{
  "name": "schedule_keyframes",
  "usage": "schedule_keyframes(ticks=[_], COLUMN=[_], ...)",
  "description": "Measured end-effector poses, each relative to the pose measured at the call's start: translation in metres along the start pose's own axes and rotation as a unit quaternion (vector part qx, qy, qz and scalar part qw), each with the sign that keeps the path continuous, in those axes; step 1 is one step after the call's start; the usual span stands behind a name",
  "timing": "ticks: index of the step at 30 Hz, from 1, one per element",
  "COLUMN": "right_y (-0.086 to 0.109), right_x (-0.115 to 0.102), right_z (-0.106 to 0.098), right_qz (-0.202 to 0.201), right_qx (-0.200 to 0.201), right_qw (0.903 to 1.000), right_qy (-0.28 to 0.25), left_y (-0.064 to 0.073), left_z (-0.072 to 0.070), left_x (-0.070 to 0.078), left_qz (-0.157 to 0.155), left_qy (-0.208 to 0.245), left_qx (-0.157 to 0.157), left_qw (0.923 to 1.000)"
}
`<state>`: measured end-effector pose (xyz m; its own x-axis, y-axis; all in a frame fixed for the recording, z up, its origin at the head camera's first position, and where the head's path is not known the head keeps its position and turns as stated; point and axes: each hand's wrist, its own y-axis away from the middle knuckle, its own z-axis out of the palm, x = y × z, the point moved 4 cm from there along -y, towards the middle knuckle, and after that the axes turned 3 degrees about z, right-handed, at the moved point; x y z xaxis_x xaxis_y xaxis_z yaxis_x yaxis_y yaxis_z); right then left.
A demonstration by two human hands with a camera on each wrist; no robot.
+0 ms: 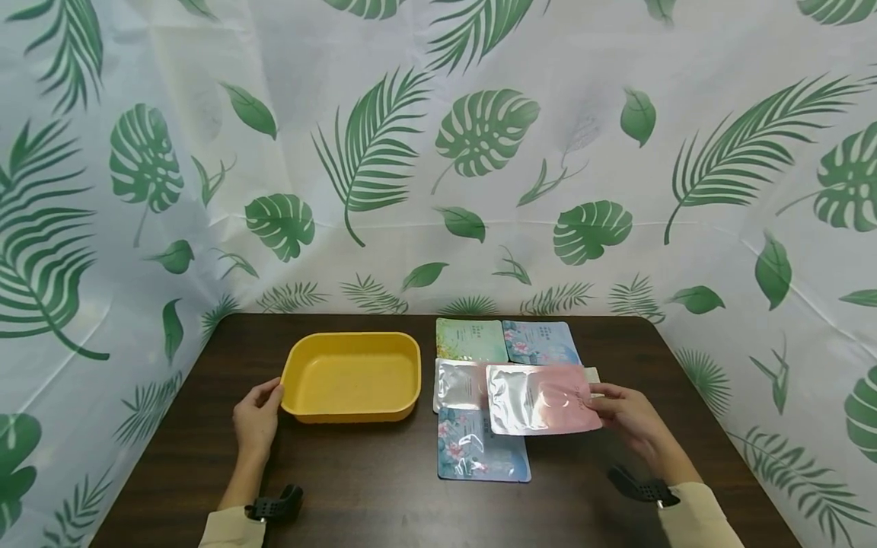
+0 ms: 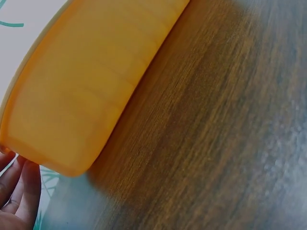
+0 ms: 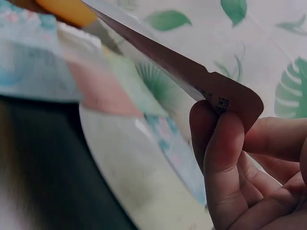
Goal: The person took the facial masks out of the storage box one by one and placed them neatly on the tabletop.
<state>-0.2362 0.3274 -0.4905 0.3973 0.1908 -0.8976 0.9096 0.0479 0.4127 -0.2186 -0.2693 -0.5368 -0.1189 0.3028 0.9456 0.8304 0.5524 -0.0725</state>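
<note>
My left hand (image 1: pixel 256 420) pinches the left rim of a yellow plastic basin (image 1: pixel 351 416) on the table. In the left wrist view its fingertips meet a corner of the basin (image 2: pixel 81 91). My right hand (image 1: pixel 633 428) pinches the right edge of a pink and silver sheet-mask packet (image 1: pixel 555 399) between thumb and fingers. This packet is raised above several other packets: a green one (image 1: pixel 471 339), a blue floral one (image 1: pixel 541 342), a silver and pink one (image 1: pixel 460 386) and a second blue floral one (image 1: pixel 479 457). A pale packet (image 3: pixel 134 163) lies beneath, mostly hidden in the head view.
The dark wood-grain table (image 1: pixel 370 487) carries the basin left of centre and the packets right of it. A white cloth with green leaf prints (image 1: pixel 493 266) hangs behind and at both sides. Each wrist wears a black band (image 1: pixel 274 504).
</note>
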Motion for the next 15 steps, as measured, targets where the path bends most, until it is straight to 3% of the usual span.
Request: schedule_keyframes(ticks=[15], right_y=[0.014], right_x=[0.048], right_z=[-0.034], right_qz=[0.049], right_qx=[0.038], right_qw=[0.9972], right_qy=[0.041], left_y=[0.0], left_z=[0.0], left_x=[0.001], left_qz=[0.015], left_qy=[-0.004], left_qx=[0.006], left_qw=[0.9999])
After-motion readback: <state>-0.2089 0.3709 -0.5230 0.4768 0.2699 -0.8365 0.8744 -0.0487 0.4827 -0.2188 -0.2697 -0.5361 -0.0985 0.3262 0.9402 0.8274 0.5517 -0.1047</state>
